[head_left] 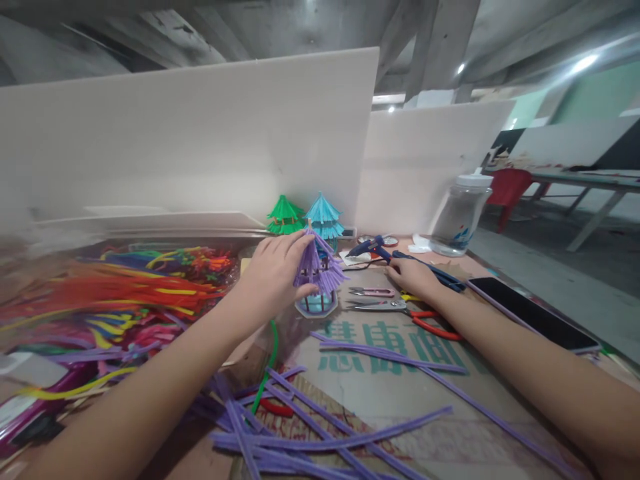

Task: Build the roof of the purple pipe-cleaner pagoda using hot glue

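A small purple pavilion model (323, 272) with a two-tiered fuzzy roof stands on a pale blue base. My left hand (280, 267) grips it from the left, fingers at the roof's top and thumb lower down on its side. To the right, the fingers of my right hand (413, 277) are closed at the handle end of a dark blue glue gun (373, 248), whose nozzle points left. Just below that hand lie pink thread snips (373, 292) and red-handled scissors (385, 305). Green (284, 215) and light blue (323, 210) pavilion models stand behind the purple one.
Purple pipe cleaners (340, 440) are strewn across the cardboard in front. Colourful pipe cleaners (150, 290) are heaped at left. At right are a phone (530, 312) and a clear water bottle (460, 217). White boards (200, 147) rise behind the table.
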The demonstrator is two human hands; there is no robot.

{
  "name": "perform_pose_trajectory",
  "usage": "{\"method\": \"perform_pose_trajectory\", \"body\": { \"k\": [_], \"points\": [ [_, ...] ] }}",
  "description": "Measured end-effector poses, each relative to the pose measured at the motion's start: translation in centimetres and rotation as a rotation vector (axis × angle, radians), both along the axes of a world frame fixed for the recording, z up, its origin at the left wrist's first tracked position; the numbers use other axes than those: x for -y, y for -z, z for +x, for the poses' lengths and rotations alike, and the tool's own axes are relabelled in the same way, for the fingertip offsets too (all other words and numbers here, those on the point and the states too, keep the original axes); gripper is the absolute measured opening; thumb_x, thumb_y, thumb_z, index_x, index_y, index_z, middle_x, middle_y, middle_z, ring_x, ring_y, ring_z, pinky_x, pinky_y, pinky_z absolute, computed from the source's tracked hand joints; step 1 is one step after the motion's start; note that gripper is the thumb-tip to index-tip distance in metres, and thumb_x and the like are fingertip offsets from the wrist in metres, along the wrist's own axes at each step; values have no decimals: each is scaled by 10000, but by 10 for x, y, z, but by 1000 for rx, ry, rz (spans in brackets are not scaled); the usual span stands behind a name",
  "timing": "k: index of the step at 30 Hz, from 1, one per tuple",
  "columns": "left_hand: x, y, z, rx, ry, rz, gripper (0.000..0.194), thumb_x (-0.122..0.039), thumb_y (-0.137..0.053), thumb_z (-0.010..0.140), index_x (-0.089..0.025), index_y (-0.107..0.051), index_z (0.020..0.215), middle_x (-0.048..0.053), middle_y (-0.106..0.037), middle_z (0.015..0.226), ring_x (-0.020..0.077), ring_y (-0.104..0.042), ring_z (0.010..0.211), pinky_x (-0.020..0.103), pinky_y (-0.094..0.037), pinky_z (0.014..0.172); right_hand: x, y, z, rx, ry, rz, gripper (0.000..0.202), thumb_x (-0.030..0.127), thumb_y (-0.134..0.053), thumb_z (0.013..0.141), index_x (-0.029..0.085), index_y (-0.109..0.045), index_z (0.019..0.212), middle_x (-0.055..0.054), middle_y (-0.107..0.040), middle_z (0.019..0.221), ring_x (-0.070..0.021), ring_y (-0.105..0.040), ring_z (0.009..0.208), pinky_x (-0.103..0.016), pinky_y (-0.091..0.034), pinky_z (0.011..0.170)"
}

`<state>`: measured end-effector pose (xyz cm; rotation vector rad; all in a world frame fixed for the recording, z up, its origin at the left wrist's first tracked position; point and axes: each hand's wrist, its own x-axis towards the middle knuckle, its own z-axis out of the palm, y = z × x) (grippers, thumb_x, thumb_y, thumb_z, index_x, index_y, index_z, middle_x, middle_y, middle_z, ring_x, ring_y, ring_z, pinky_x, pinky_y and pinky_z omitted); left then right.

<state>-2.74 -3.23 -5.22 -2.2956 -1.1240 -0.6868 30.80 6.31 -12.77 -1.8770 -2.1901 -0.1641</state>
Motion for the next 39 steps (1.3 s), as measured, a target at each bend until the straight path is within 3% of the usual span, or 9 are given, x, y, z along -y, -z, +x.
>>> {"method": "perform_pose_trajectory", "body": {
  "k": [12, 18, 21, 26, 29, 32, 34, 37, 39],
  "points": [
    [-3, 3, 1, 30, 25, 44, 621, -303, -828, 745, -118, -515, 1248, 212, -548, 1424, 339, -540, 1298, 488, -430, 1061, -1, 0, 0, -5, -5, -3, 342, 390, -414, 948, 200, -697, 922, -89, -737, 859, -213, -631, 744, -276, -310, 573],
    [-2, -5, 1, 147, 134, 49, 200, -178, -713, 843, -134, -604, 1005, 167, -643, 1252, 302, -604, 1176, 445, -477, 979, -4, 4, 2, -23, -24, 4, 339, 395, -412, 943, 201, -686, 901, -93, -730, 854, -224, -631, 758, -283, -311, 581],
    [2, -13, -1, 261, 222, -101, 102, -225, -690, 872, -172, -604, 856, 80, -710, 1042, 249, -649, 1031, 418, -483, 931, -5, 3, 3, -43, -15, 14, 317, 380, -430, 933, 200, -684, 880, -98, -730, 861, -229, -632, 769, -288, -312, 587],
    [15, -31, -8, 688, 269, -510, 170, -357, -663, 881, -200, -598, 876, 46, -741, 992, 219, -698, 962, 393, -527, 881, -7, -10, 7, -150, 68, 87, 332, 414, -449, 940, 182, -684, 900, -103, -723, 846, -232, -630, 751, -298, -339, 597],
    [19, -40, -11, 883, 313, -525, 166, -329, -656, 859, -192, -567, 889, 50, -726, 894, 203, -707, 887, 352, -553, 823, -13, -21, 9, -248, 56, 118, 371, 468, -474, 947, 163, -678, 1004, -106, -733, 924, -222, -651, 807, -290, -413, 644],
    [13, -50, -11, 853, 248, -388, 192, -297, -561, 890, -187, -597, 1044, 39, -678, 827, 181, -673, 782, 322, -539, 728, -25, -27, 8, -321, -9, 79, 412, 437, -533, 938, 138, -634, 1202, -127, -727, 1105, -212, -673, 931, -270, -481, 741],
    [5, -61, -5, 729, 120, -357, 267, -278, -486, 912, -191, -614, 1130, 35, -652, 801, 179, -635, 725, 309, -501, 656, -35, -29, 5, -341, -43, 20, 424, 398, -576, 920, 136, -620, 1250, -128, -720, 1158, -211, -679, 963, -266, -498, 770],
    [-12, -85, 9, 561, -87, -344, 231, -287, -496, 900, -178, -683, 980, 49, -653, 776, 202, -608, 724, 316, -447, 647, -47, -29, -2, -343, -44, -55, 417, 410, -635, 880, 117, -657, 1176, -137, -735, 1111, -223, -685, 920, -268, -503, 739],
    [-22, -100, 20, 512, -182, -361, 268, -389, -543, 897, -173, -702, 892, 54, -655, 766, 217, -597, 709, 326, -411, 644, -51, -26, -7, -345, -22, -70, 450, 434, -653, 863, 100, -651, 1164, -155, -732, 1106, -234, -679, 922, -271, -499, 732]
  ]
}}
